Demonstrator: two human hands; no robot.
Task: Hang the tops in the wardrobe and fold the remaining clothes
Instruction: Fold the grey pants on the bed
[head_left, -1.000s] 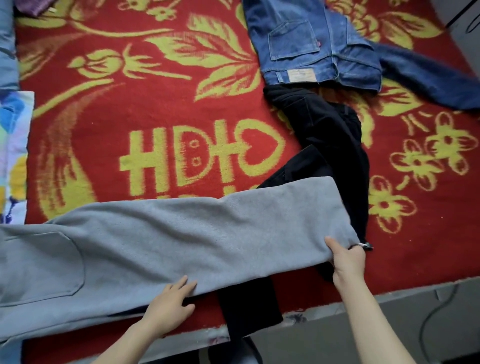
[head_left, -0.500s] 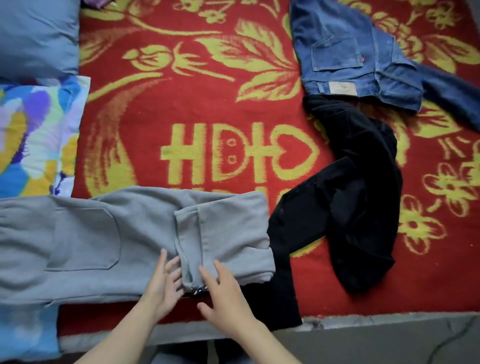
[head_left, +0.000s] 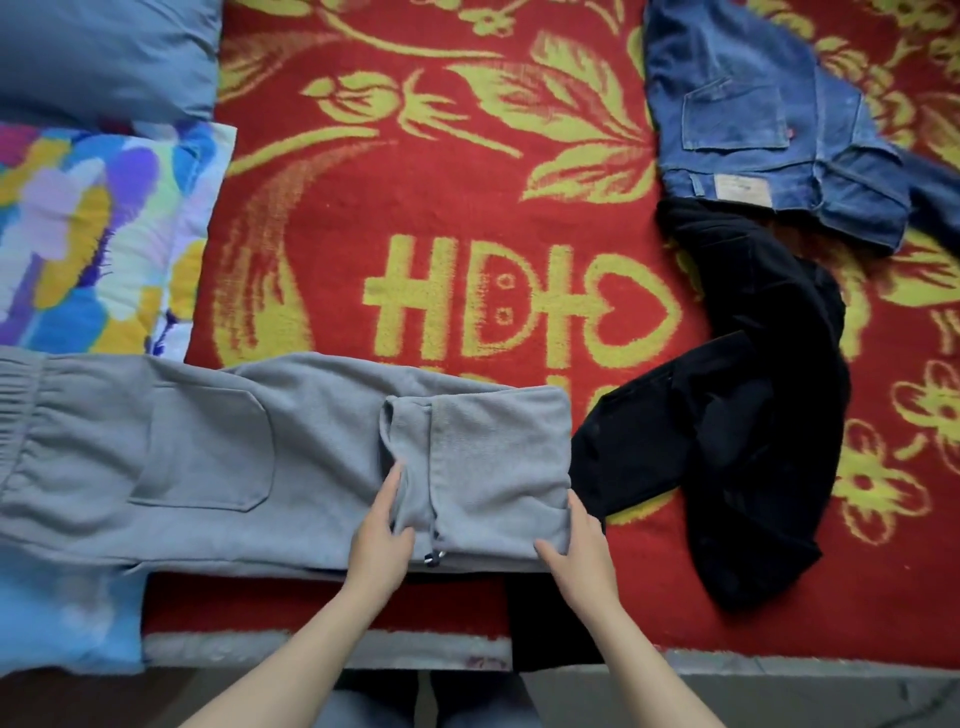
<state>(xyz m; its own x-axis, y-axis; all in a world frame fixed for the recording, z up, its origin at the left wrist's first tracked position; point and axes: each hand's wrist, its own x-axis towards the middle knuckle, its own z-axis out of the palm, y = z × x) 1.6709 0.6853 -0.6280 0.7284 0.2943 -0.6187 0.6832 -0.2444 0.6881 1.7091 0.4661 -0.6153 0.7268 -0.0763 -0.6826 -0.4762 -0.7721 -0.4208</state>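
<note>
Grey sweatpants (head_left: 208, 457) lie across the near edge of the bed, their leg end folded back over the middle. My left hand (head_left: 382, 540) rests on the cuffs of the folded leg, fingers straight. My right hand (head_left: 579, 551) grips the fold's right edge, thumb on top and fingers tucked under the fabric. Black trousers (head_left: 748, 431) lie crumpled to the right, partly under the grey pair. Blue jeans (head_left: 769, 119) lie at the far right.
A red blanket (head_left: 441, 208) with a yellow floral pattern covers the bed. A grey-blue pillow (head_left: 104, 52) and a multicoloured pillow (head_left: 88, 234) sit at the left. The bed's edge (head_left: 322, 649) runs just in front of me.
The grey pants' long leg was folded from the right back over the middle. My right hand then shifted from the cuffs to the fold's right edge, and my left moved onto the cuffs.
</note>
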